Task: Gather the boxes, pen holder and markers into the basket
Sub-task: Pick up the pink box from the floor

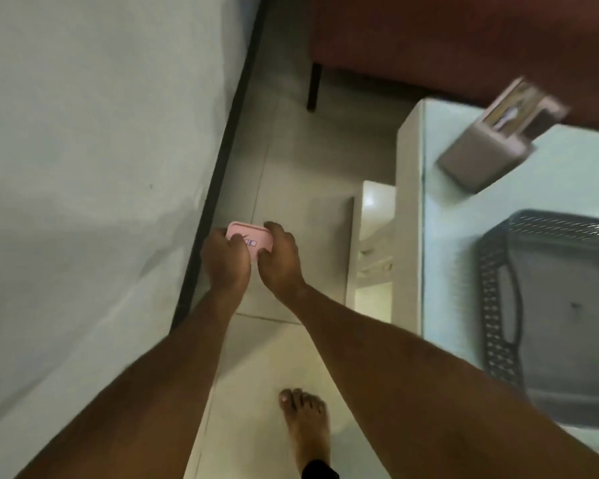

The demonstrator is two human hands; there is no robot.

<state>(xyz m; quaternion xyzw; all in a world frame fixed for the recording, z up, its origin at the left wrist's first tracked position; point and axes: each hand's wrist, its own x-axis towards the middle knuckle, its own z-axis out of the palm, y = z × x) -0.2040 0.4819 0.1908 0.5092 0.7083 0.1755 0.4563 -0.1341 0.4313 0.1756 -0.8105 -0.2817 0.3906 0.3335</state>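
A small pink box with rounded corners and a dark label is held between both hands above the floor. My left hand grips its left end and my right hand grips its right end. The dark grey perforated basket stands on the glass-topped table at the right, and nothing shows inside it. Behind the basket on the same table stands a grey-pink pen holder with items upright in it, blurred. The markers cannot be made out.
A white glass-topped table with a lower shelf fills the right side. A pale wall with a dark baseboard runs along the left. A dark red seat on a black leg stands at the back. My bare foot rests on the tiled floor.
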